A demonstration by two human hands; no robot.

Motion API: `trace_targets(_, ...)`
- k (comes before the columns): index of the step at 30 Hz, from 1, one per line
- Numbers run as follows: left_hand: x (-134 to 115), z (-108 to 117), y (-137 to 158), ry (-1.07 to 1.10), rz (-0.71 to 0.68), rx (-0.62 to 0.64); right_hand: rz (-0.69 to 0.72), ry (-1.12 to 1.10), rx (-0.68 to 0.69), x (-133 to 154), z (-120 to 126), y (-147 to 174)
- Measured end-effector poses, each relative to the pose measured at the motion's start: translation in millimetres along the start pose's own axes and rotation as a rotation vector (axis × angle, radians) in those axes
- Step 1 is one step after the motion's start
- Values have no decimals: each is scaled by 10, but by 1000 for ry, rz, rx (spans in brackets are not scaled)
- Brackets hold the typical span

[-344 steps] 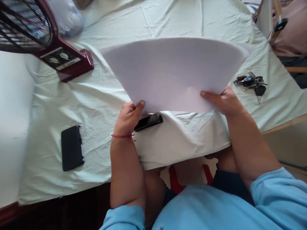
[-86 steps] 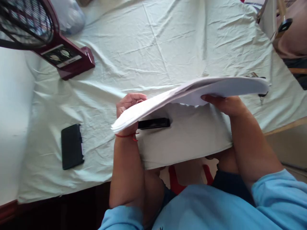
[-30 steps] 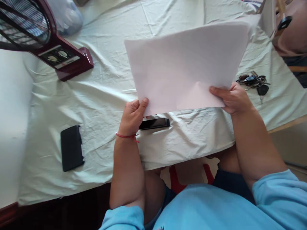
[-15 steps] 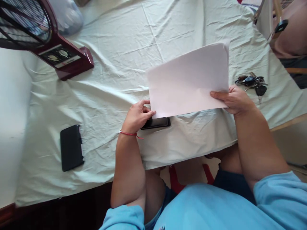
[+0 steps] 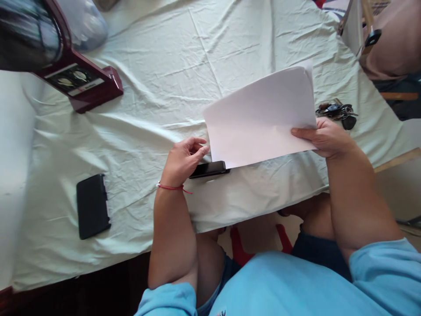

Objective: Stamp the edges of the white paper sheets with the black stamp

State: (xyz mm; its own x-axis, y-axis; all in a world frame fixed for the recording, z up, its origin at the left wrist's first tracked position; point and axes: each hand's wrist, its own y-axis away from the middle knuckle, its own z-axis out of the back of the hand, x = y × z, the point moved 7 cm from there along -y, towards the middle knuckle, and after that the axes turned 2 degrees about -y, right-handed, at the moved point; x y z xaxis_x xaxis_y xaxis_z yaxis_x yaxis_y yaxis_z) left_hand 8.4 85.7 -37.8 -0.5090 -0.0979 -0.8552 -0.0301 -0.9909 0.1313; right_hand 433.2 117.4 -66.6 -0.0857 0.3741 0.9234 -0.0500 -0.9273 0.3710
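Observation:
My right hand grips a stack of white paper sheets by its right edge, thumb on top and fingers underneath. The sheets tilt up off the tablecloth, with their far edge slightly curled. At their near left corner lies a slim black stapler; its upper arm covers that corner, which seems to sit between arm and base. My left hand, a red string at the wrist, hovers just left of the paper. Its thumb and fingers are apart with nothing held, and its palm side is hidden.
A pale green cloth covers the table. To the left lies a black phone-like case. A dark red fan and a plastic bag stand at the back left. Keys lie beyond my right hand.
My left hand has let go of the paper's left edge and shifted slightly left. The paper has moved a little towards me, and its corner is now under the stapler's arm.

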Motion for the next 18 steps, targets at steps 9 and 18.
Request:
trace_targets(9,-329,-40,135,-5,-161,209,-21,12,15,-23,104,8)
trace_targets(18,-236,-151,144,-24,39,313,-36,-1,-5,-33,140,13)
